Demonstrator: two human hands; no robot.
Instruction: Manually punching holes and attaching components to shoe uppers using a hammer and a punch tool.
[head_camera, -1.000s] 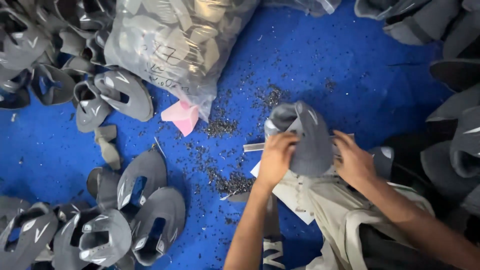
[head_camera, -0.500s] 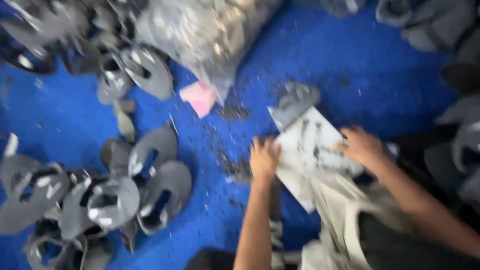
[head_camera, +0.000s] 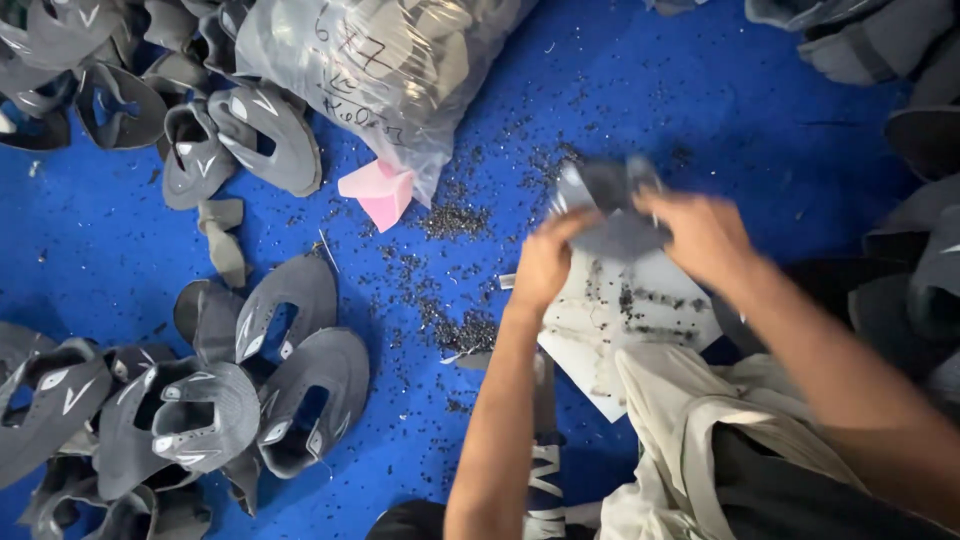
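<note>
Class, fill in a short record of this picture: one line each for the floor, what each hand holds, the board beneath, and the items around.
Floor: blue mat strewn with dark crumbs
Left hand: grips grey shoe upper
Right hand: grips same upper
Beneath: white board, speckled
Left side: pile of grey uppers
Top: clear plastic bag, pink piece

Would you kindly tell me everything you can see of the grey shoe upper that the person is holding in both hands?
The grey shoe upper looks like soft knitted fabric, dark grey with a paler patch at its left end. It is blurred, so finer details cannot be told. It is held above the white board, the left hand gripping its lower left side and the right hand its right side.
</note>
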